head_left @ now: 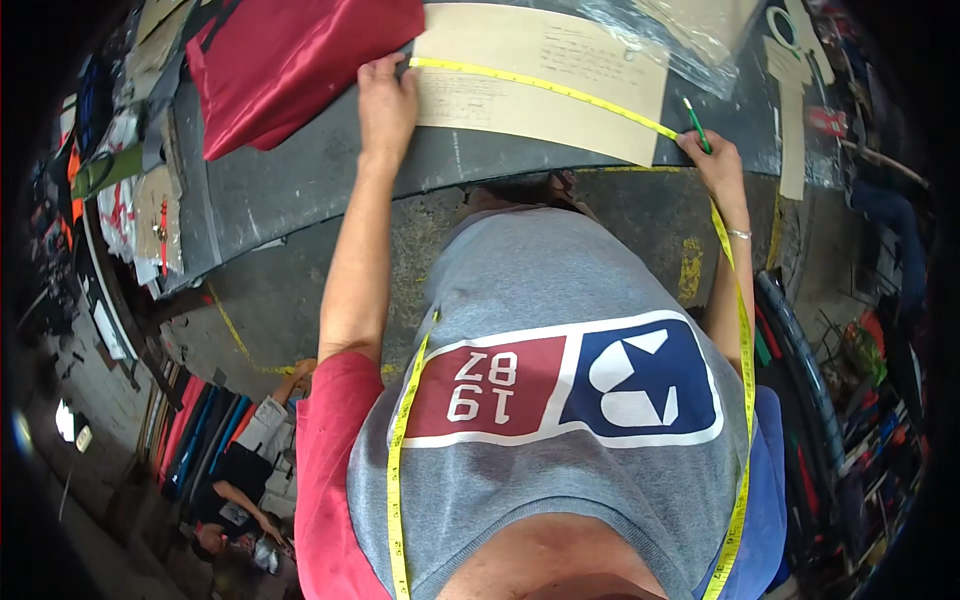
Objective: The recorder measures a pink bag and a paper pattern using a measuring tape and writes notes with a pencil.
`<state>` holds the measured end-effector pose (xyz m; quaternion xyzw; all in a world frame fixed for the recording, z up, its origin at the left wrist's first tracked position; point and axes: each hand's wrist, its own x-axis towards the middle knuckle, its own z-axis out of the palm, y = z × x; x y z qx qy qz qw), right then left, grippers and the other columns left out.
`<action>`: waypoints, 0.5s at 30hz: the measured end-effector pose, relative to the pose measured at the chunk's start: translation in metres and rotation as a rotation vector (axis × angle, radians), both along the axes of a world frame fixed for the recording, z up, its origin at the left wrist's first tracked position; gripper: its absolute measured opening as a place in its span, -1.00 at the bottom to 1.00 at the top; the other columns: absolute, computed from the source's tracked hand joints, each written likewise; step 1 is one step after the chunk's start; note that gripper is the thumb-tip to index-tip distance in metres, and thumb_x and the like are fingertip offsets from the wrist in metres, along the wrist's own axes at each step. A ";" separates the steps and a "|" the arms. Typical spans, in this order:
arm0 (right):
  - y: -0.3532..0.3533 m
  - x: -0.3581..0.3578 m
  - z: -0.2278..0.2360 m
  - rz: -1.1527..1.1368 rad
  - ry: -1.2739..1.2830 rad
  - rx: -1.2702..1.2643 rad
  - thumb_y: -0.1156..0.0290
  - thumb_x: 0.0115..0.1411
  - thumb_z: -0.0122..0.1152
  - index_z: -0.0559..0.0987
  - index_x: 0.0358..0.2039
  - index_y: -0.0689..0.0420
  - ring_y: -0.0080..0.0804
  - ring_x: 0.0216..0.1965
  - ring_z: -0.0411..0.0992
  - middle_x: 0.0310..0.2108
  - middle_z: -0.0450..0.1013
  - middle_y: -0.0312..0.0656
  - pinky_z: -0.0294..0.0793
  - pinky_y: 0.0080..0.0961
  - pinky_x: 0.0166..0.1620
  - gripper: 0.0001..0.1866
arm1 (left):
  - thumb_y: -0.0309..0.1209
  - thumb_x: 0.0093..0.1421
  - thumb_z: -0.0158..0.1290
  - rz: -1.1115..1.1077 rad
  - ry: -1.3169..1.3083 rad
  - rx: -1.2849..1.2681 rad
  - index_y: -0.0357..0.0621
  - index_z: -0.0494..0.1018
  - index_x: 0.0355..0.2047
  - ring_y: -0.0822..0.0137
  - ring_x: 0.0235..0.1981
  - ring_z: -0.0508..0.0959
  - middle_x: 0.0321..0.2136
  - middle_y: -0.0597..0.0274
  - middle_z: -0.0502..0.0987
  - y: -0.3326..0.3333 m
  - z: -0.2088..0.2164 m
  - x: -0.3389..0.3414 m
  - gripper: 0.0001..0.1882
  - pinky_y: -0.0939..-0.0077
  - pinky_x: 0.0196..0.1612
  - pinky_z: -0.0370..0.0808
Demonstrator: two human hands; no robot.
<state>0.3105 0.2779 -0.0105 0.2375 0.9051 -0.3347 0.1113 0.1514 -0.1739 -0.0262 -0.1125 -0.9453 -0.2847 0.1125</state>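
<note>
A yellow tape measure (pixel 540 82) stretches across a tan paper sheet (pixel 560 130) bearing handwriting and drawn lines. My left hand (pixel 387 115) is at the sheet's left edge, its fingers closed at the tape's end. At the lower right corner, my right hand (pixel 718 165) pinches the tape and also holds a green pen (pixel 698 128), which points up and away. From my right hand the tape runs down along my arm, and both its lengths hang over my grey shirt from my neck. Glossy dark red fabric (pixel 290 75) lies beside my left hand.
The dark worktable (pixel 290 185) curves across the far side. Clear plastic (pixel 700 60) and narrow tan paper pieces (pixel 790 120) lie at its right. Fabric rolls stand on the floor at left (pixel 200 430) and right (pixel 800 350). Another person (pixel 240 490) is at the lower left.
</note>
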 end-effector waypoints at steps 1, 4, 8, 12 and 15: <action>0.001 0.000 -0.005 0.009 0.004 -0.009 0.16 0.25 0.41 0.69 -0.24 0.21 -0.63 -0.41 0.37 -0.51 0.49 -0.33 0.39 -0.54 -0.28 -0.67 | -0.41 0.28 0.15 -0.069 0.013 -0.013 -0.28 0.48 0.08 -0.16 0.02 0.50 -0.04 -0.21 0.51 0.003 0.000 0.006 -0.62 0.07 0.12 0.47; 0.025 0.011 -0.026 -0.013 0.080 -0.071 0.15 0.22 0.40 0.71 -0.26 0.13 -0.59 -0.48 0.38 -0.56 0.46 -0.37 0.40 -0.51 -0.34 -0.71 | -0.44 0.23 0.16 -0.170 0.049 -0.140 -0.36 0.44 0.10 -0.21 0.17 0.42 0.12 -0.26 0.43 0.033 0.001 0.035 -0.56 0.01 0.23 0.42; 0.016 -0.004 -0.014 0.025 0.033 -0.072 0.23 0.27 0.40 0.68 -0.27 0.23 -0.73 -0.41 0.34 -0.49 0.48 -0.46 0.35 -0.65 -0.29 -0.72 | -0.38 0.26 0.10 -0.109 -0.024 -0.140 -0.36 0.34 0.23 -0.26 0.31 0.30 0.26 -0.31 0.32 0.042 -0.008 0.051 -0.45 -0.05 0.32 0.33; 0.011 -0.012 -0.005 0.033 0.005 -0.012 0.18 0.26 0.40 0.69 -0.25 0.21 -0.71 -0.42 0.35 -0.51 0.48 -0.42 0.36 -0.61 -0.30 -0.69 | -0.27 0.30 0.04 -0.063 -0.069 -0.249 -0.33 0.32 0.27 -0.29 0.30 0.30 0.29 -0.31 0.30 0.046 -0.010 0.046 -0.41 -0.12 0.29 0.33; 0.011 -0.012 -0.010 0.033 0.026 0.017 0.12 0.25 0.39 0.69 -0.23 0.17 -0.66 -0.44 0.37 -0.52 0.50 -0.34 0.39 -0.55 -0.30 -0.66 | -0.22 0.31 0.02 -0.055 -0.065 -0.349 -0.33 0.34 0.26 -0.31 0.28 0.32 0.30 -0.30 0.30 0.050 -0.009 0.042 -0.40 -0.15 0.26 0.36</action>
